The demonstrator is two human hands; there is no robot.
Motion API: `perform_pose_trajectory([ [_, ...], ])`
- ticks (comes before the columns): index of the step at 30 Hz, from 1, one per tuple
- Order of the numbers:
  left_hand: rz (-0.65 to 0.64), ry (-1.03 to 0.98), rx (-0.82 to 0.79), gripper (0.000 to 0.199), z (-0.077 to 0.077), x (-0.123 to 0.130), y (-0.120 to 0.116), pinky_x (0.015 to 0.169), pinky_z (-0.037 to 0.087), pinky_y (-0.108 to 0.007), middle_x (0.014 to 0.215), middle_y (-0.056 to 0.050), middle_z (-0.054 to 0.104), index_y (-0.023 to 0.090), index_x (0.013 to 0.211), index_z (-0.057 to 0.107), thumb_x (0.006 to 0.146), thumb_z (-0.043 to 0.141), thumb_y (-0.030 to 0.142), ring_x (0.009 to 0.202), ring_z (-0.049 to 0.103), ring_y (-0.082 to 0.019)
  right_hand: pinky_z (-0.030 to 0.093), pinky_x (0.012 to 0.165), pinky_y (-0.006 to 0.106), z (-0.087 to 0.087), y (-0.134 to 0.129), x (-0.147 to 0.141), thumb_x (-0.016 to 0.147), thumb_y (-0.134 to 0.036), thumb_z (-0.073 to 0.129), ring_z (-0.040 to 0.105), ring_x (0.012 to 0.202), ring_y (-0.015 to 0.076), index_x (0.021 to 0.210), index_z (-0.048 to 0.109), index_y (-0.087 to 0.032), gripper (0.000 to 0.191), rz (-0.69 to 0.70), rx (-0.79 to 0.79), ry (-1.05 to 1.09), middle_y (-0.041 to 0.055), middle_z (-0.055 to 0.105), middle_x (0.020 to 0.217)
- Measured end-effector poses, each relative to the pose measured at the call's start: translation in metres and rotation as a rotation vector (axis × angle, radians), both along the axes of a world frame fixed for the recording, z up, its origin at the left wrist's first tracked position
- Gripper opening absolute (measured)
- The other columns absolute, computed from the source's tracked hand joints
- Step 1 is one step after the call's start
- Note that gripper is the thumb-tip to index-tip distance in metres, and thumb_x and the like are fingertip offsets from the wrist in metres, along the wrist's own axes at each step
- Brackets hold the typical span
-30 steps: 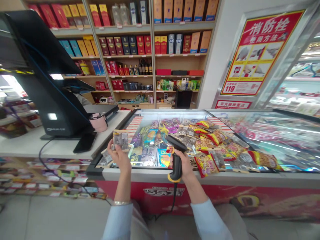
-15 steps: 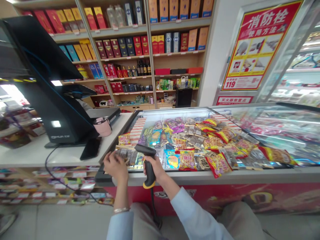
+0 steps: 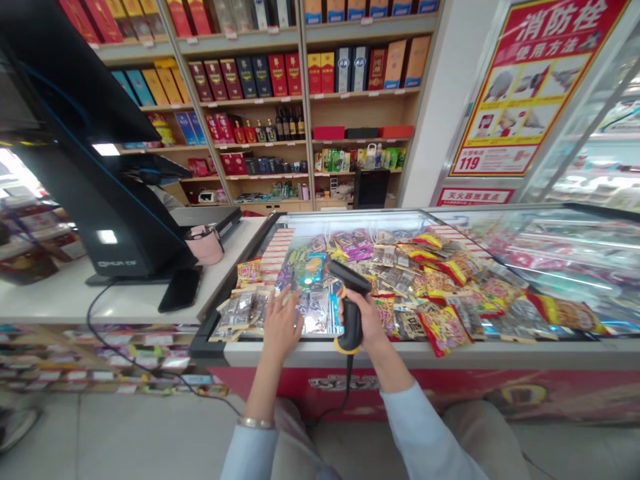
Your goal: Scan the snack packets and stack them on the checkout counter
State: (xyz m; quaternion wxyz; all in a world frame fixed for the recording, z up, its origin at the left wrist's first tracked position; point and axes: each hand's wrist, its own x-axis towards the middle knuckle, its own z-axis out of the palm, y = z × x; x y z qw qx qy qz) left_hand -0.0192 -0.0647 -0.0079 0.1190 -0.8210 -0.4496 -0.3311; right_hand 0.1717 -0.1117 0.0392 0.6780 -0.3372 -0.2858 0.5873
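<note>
My right hand (image 3: 367, 319) is wrapped round the grip of a black barcode scanner (image 3: 351, 313) with a yellow-trimmed base. Its head tilts up over the freezer's glass top, and a dark cable hangs below. To its left my left hand (image 3: 283, 323) is stretched forward, fingers apart, over the glass, holding nothing that I can see. Dark snack packets (image 3: 237, 308) lie just left of that hand. Beyond its fingertips is a blue snack packet (image 3: 313, 268). Right of the scanner are a red and yellow noodle-snack packet (image 3: 445, 330) and several more like it.
At the left, a white counter (image 3: 227, 257) carries a black checkout terminal (image 3: 125, 220), a phone (image 3: 181, 289) and a pink cup (image 3: 205, 245). The chest freezer's front edge (image 3: 425, 350) runs across before me. Shelves of boxed bottles (image 3: 250, 80) stand behind.
My left hand has moved right, from the dark packets at the left end to the glass, its fingers now extended. My right hand has carried the scanner to the right.
</note>
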Motion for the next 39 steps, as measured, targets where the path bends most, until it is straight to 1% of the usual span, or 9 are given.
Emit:
perform_pose_trajectory([
  [3, -0.118, 0.118, -0.104, 0.045, 0.0, 0.023, -0.003, 0.121, 0.013, -0.055, 0.107, -0.006, 0.072, 0.017, 0.132, 0.052, 0.088, 0.04, 0.018, 0.138, 0.04, -0.026, 0.042, 0.033, 0.019, 0.008, -0.01, 0.03, 0.066, -0.042, 0.077, 0.051, 0.035, 0.0103, 0.073, 0.063, -0.018, 0.029, -0.09, 0.03, 0.012, -0.0028, 0.059, 0.049],
  [7, -0.15, 0.137, -0.163, 0.045, 0.001, 0.032, -0.006, 0.121, 0.008, -0.059, 0.1, -0.005, 0.074, 0.017, 0.129, 0.056, 0.086, 0.04, 0.017, 0.134, 0.044, -0.027, 0.044, 0.034, 0.021, 0.008, -0.023, 0.052, 0.071, -0.044, 0.074, 0.051, 0.036, 0.0107, 0.069, 0.058, -0.019, 0.03, -0.072, 0.036, 0.029, -0.0027, 0.058, 0.051],
  [13, -0.178, 0.142, -0.174, 0.04, 0.003, 0.029, -0.014, 0.122, 0.002, -0.059, 0.09, -0.004, 0.074, 0.019, 0.122, 0.061, 0.088, 0.041, 0.024, 0.125, 0.052, -0.027, 0.044, 0.033, 0.022, 0.003, -0.027, 0.06, 0.068, -0.045, 0.075, 0.049, 0.036, 0.0101, 0.063, 0.056, -0.018, 0.034, -0.041, 0.001, 0.076, -0.0023, 0.057, 0.05],
  [19, -0.045, 0.159, -0.191, 0.051, 0.002, 0.039, -0.008, 0.12, 0.007, -0.061, 0.101, -0.007, 0.074, 0.013, 0.136, 0.051, 0.089, 0.043, 0.029, 0.133, 0.045, -0.031, 0.043, 0.033, 0.02, 0.003, -0.029, 0.062, 0.067, -0.043, 0.077, 0.05, 0.037, 0.0104, 0.069, 0.057, -0.018, 0.031, -0.096, 0.022, 0.091, -0.0025, 0.058, 0.051],
  [24, -0.146, 0.189, -0.2, 0.05, 0.0, 0.045, -0.007, 0.121, 0.005, -0.058, 0.098, -0.003, 0.074, 0.017, 0.137, 0.05, 0.089, 0.039, 0.023, 0.13, 0.048, -0.027, 0.043, 0.035, 0.019, 0.004, -0.032, 0.068, 0.067, -0.042, 0.077, 0.051, 0.038, 0.0103, 0.07, 0.058, -0.018, 0.031, -0.135, 0.034, 0.065, -0.0023, 0.058, 0.049],
  [29, 0.109, 0.123, -0.13, 0.046, -0.006, 0.047, -0.006, 0.119, 0.006, -0.063, 0.107, -0.011, 0.072, 0.011, 0.129, 0.056, 0.089, 0.039, 0.025, 0.127, 0.05, -0.033, 0.041, 0.033, 0.019, 0.004, -0.035, 0.078, 0.068, -0.044, 0.075, 0.05, 0.037, 0.0103, 0.073, 0.058, -0.019, 0.03, -0.139, 0.042, 0.061, -0.0035, 0.057, 0.05],
  [31, 0.052, 0.125, -0.144, 0.045, -0.008, 0.046, -0.005, 0.119, 0.009, -0.062, 0.105, -0.01, 0.072, 0.012, 0.13, 0.056, 0.088, 0.04, 0.023, 0.125, 0.051, -0.032, 0.042, 0.034, 0.02, 0.005, -0.037, 0.082, 0.068, -0.043, 0.075, 0.05, 0.037, 0.0103, 0.074, 0.058, -0.02, 0.029, -0.129, 0.05, 0.06, -0.0034, 0.058, 0.051],
  [35, -0.203, 0.128, -0.169, 0.04, -0.007, 0.045, -0.009, 0.121, 0.014, -0.055, 0.094, -0.003, 0.072, 0.019, 0.125, 0.057, 0.091, 0.037, 0.021, 0.121, 0.054, -0.025, 0.042, 0.034, 0.02, 0.007, -0.04, 0.087, 0.068, -0.043, 0.074, 0.05, 0.037, 0.0103, 0.076, 0.059, -0.02, 0.028, -0.138, 0.052, 0.065, -0.0034, 0.058, 0.051],
  [39, -0.183, -0.041, -0.125, 0.032, 0.006, 0.066, -0.02, 0.121, 0.017, -0.054, 0.092, -0.002, 0.068, 0.021, 0.12, 0.057, 0.096, 0.037, 0.027, 0.114, 0.058, -0.022, 0.042, 0.033, 0.02, 0.008, -0.044, 0.096, 0.068, -0.043, 0.074, 0.05, 0.038, 0.0104, 0.078, 0.06, -0.02, 0.029, -0.158, 0.051, 0.064, -0.004, 0.057, 0.051],
])
